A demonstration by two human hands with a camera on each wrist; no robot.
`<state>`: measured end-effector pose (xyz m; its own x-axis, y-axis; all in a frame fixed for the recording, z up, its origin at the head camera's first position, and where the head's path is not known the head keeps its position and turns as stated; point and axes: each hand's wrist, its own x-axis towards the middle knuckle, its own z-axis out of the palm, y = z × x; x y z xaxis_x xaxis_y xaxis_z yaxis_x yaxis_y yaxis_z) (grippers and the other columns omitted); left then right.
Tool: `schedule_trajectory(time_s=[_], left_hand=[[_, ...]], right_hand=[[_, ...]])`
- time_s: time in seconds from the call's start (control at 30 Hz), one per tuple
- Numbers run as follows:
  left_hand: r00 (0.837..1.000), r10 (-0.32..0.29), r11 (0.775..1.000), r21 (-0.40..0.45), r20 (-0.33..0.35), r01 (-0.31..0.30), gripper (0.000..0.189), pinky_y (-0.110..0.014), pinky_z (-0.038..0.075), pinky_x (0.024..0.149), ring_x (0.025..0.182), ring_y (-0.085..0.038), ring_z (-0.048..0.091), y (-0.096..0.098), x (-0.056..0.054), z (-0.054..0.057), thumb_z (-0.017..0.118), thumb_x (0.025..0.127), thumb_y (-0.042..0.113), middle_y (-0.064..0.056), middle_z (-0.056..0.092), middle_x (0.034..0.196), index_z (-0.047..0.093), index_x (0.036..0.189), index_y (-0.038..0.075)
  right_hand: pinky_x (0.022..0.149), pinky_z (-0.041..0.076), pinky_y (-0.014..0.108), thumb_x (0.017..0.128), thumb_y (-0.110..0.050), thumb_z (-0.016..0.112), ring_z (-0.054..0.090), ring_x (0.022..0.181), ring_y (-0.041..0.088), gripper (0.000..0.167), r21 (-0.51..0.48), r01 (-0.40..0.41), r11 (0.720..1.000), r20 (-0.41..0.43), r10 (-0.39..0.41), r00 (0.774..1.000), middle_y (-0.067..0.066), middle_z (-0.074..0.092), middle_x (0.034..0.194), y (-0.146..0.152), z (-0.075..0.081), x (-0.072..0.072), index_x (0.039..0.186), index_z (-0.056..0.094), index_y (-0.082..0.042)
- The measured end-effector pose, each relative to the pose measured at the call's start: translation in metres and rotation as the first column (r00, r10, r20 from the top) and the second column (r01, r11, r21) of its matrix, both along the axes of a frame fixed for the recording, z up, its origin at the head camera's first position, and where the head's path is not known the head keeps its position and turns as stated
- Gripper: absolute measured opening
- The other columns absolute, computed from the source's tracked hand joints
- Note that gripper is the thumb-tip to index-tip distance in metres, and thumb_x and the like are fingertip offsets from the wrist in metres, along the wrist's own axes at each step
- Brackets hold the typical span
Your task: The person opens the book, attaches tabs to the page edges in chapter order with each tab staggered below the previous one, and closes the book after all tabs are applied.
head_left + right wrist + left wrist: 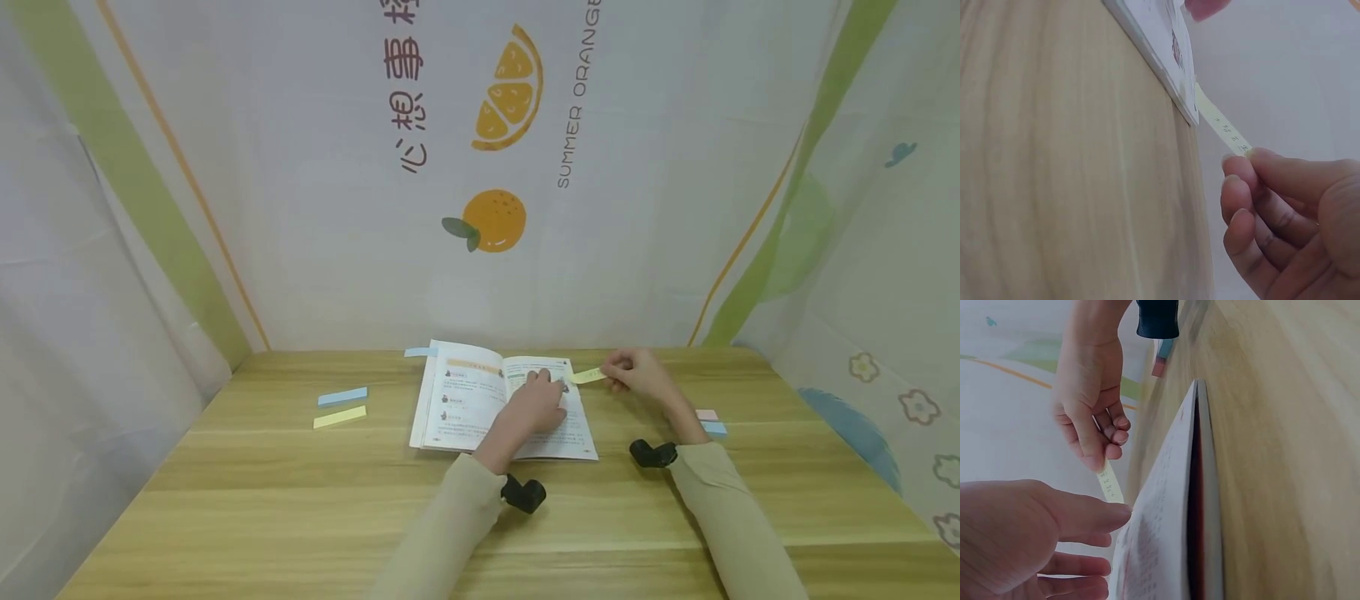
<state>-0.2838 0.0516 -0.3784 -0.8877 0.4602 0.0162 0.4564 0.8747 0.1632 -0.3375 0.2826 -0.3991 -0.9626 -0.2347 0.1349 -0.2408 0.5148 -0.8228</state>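
Observation:
An open book with printed pages lies on the wooden table. My left hand rests on its right page, thumb and fingers fairly straight in the left wrist view. At the right page's outer edge, a yellow sticky note strip with handwriting sticks out sideways. My right hand pinches the strip's outer end between thumb and index finger, as the right wrist view shows. The strip's inner end meets the page edge; whether it is stuck down there I cannot tell. A blue sticky strip juts from the book's upper left edge.
To the book's left lie a blue strip and a yellow strip. Pink and blue strips lie beside my right wrist, partly covered by it. A printed curtain hangs along the table's back edge.

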Motion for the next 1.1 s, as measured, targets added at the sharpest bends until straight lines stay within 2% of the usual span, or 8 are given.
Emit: schedule_trajectory(time_s=[0.23,0.43,0.67,0.93,1.1], left_hand=[[1.000,0.017,1.000,-0.016,0.007,-0.017,0.040,-0.030,0.051,0.085,0.108,-0.022,0.047,0.006,-0.004,-0.008,0.060,0.101,0.025,-0.012,0.053,0.126,0.062,0.138,0.008],[1.000,0.023,1.000,-0.011,0.004,-0.023,0.042,-0.030,0.050,0.090,0.111,-0.022,0.047,0.008,-0.005,-0.011,0.057,0.102,0.025,-0.013,0.051,0.130,0.059,0.141,0.009],[0.999,0.035,0.999,-0.015,0.000,-0.035,0.045,-0.033,0.048,0.098,0.120,-0.025,0.046,0.011,-0.005,-0.013,0.055,0.104,0.027,-0.014,0.049,0.137,0.054,0.147,0.014],[0.999,0.035,0.996,-0.077,-0.019,-0.036,0.048,-0.035,0.046,0.100,0.122,-0.026,0.045,0.016,-0.006,-0.015,0.052,0.105,0.032,-0.014,0.045,0.140,0.049,0.152,0.023],[0.999,0.035,0.994,-0.103,-0.018,-0.037,0.044,-0.036,0.045,0.102,0.122,-0.026,0.043,0.018,-0.006,-0.017,0.050,0.106,0.033,-0.013,0.044,0.140,0.052,0.149,0.025]], right_hand=[[0.062,0.058,0.034,0.101,-0.006,0.062,0.067,0.070,0.028,0.020,0.000,0.013,1.000,0.013,-0.013,1.000,0.018,0.070,0.081,-0.003,-0.002,0.000,0.108,0.062,0.013],[0.059,0.056,0.032,0.100,-0.006,0.063,0.067,0.068,0.027,0.018,0.037,-0.002,0.999,-0.014,0.002,1.000,0.018,0.070,0.080,-0.003,-0.002,0.000,0.105,0.063,0.012],[0.056,0.055,0.030,0.101,-0.004,0.061,0.067,0.066,0.025,0.018,0.039,-0.022,0.999,-0.017,0.023,1.000,0.017,0.070,0.079,-0.002,-0.003,-0.001,0.105,0.062,0.013],[0.054,0.055,0.028,0.101,-0.004,0.061,0.067,0.065,0.025,0.017,0.036,-0.029,0.999,-0.020,0.030,0.999,0.020,0.070,0.080,-0.001,-0.005,-0.001,0.105,0.063,0.013],[0.053,0.055,0.028,0.101,-0.005,0.061,0.066,0.063,0.022,0.018,0.041,-0.033,0.999,-0.021,0.034,0.999,0.019,0.070,0.079,0.000,-0.007,-0.002,0.104,0.064,0.012]])
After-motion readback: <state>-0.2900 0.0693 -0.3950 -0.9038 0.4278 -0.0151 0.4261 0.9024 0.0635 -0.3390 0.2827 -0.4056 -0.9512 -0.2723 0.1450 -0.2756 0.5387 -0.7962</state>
